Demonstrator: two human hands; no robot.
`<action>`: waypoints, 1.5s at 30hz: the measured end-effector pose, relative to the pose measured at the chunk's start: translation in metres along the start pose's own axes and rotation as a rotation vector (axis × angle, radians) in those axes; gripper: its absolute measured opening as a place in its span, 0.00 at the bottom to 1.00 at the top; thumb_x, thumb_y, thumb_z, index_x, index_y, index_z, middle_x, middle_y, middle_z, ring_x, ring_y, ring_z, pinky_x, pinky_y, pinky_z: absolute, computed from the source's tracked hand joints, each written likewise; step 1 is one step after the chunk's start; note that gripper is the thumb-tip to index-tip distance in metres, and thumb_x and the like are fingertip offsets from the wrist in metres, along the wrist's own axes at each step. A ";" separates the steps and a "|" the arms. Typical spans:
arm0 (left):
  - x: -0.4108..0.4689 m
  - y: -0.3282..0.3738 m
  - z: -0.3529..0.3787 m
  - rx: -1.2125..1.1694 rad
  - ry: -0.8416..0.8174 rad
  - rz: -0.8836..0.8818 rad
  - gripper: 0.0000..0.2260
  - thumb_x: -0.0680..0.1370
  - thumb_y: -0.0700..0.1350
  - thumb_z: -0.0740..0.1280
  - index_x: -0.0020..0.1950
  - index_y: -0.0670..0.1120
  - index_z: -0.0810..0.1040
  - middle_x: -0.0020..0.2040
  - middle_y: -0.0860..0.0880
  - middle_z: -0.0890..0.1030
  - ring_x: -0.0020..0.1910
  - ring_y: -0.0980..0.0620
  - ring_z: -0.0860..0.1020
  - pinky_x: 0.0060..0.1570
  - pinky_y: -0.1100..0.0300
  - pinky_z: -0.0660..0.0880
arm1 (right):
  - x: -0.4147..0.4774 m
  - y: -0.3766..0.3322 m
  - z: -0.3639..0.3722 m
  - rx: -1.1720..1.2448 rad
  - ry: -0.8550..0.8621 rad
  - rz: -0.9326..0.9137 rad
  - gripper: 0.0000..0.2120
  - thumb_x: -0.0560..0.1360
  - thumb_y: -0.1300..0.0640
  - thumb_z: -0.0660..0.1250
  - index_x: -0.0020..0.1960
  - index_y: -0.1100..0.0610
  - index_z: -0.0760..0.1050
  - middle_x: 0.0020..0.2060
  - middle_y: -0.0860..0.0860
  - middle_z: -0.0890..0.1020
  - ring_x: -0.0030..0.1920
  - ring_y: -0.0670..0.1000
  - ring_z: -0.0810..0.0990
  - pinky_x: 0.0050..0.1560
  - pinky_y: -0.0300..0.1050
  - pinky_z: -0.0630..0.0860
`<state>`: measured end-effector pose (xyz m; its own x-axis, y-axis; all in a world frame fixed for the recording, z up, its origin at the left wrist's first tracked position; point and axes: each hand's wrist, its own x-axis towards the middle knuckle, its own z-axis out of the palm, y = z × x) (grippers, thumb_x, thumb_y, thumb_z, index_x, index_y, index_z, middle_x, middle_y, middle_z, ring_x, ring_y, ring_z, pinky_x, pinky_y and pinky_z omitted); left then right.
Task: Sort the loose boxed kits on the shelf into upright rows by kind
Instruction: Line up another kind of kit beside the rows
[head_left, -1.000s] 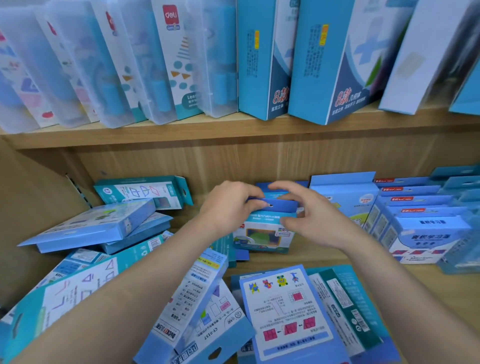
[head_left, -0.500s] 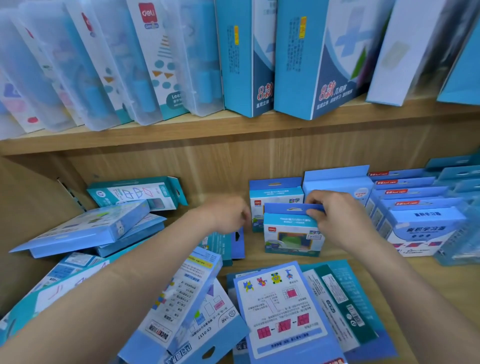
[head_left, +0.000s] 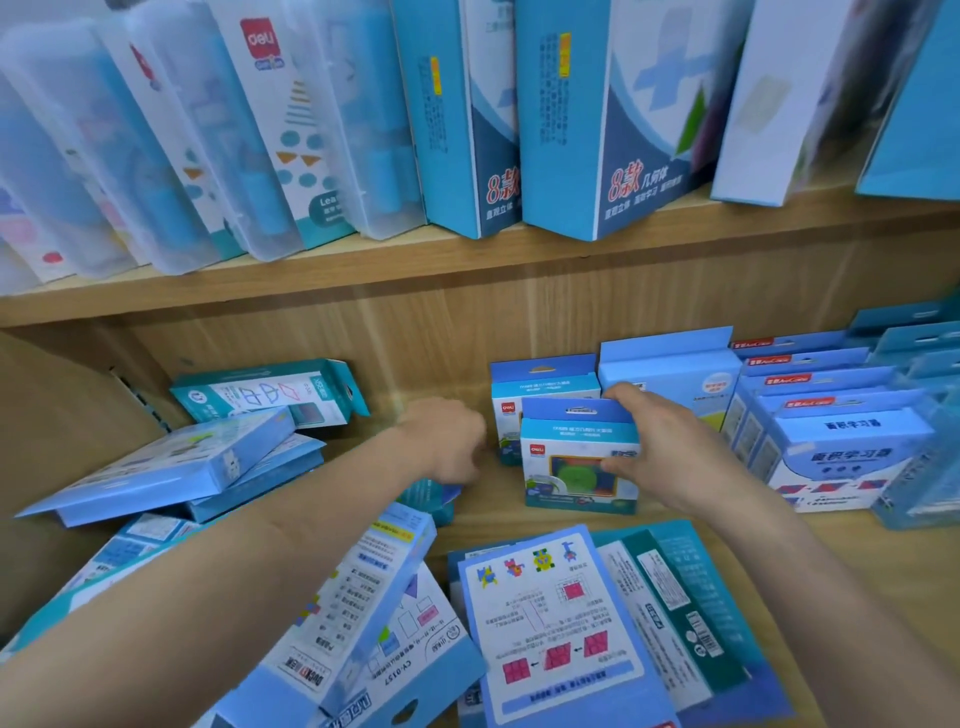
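Observation:
My right hand (head_left: 657, 449) grips the top flap and right side of a small blue boxed kit (head_left: 566, 480) that stands upright on the lower shelf (head_left: 810, 566). Right behind it stands a second kit of the same kind (head_left: 540, 387). My left hand (head_left: 449, 441) hovers just left of these two, fingers loosely curled and blurred, holding nothing that I can see. A teal box (head_left: 434, 501) lies directly under its fingertips. Loose flat kits lie in a heap at front centre (head_left: 556, 623) and front left (head_left: 358, 613).
Upright rows of blue boxes (head_left: 841, 452) fill the right of the shelf, with a larger light-blue box (head_left: 675, 374) beside the small kits. Tilted boxes (head_left: 171, 462) are stacked at the left, and one teal box (head_left: 270, 395) leans on the back wall. Tall boxes (head_left: 613, 130) line the upper shelf.
Both hands held the small kit a second ago. My left hand has let go and dropped left toward the teal box. My right hand stood the kit in front of its twin.

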<state>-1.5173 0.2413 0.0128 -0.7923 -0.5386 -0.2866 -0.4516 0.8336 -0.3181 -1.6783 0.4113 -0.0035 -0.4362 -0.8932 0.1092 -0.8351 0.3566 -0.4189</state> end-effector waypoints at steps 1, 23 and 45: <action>-0.006 -0.007 -0.004 -0.061 0.025 -0.037 0.09 0.71 0.51 0.67 0.45 0.47 0.80 0.44 0.47 0.81 0.45 0.45 0.79 0.36 0.58 0.72 | 0.002 0.001 0.001 -0.009 0.009 0.002 0.25 0.70 0.50 0.73 0.62 0.47 0.65 0.54 0.48 0.77 0.54 0.52 0.76 0.40 0.44 0.67; -0.059 -0.076 -0.005 -0.483 0.534 -0.302 0.09 0.80 0.42 0.61 0.57 0.51 0.78 0.51 0.48 0.83 0.51 0.44 0.78 0.47 0.50 0.74 | 0.003 0.007 0.005 0.180 -0.019 -0.007 0.24 0.72 0.57 0.73 0.63 0.46 0.68 0.51 0.49 0.80 0.47 0.50 0.76 0.42 0.44 0.70; -0.071 -0.068 -0.023 -0.572 0.619 -0.061 0.08 0.79 0.39 0.62 0.50 0.51 0.79 0.49 0.53 0.81 0.49 0.51 0.77 0.48 0.50 0.74 | 0.041 -0.015 0.022 -0.485 0.301 -0.239 0.30 0.64 0.52 0.78 0.64 0.53 0.73 0.50 0.49 0.80 0.54 0.56 0.72 0.46 0.50 0.64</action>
<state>-1.4398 0.2254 0.0756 -0.7661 -0.5596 0.3161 -0.5071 0.8285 0.2376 -1.6765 0.3633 -0.0125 -0.2346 -0.8725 0.4287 -0.9479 0.3031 0.0981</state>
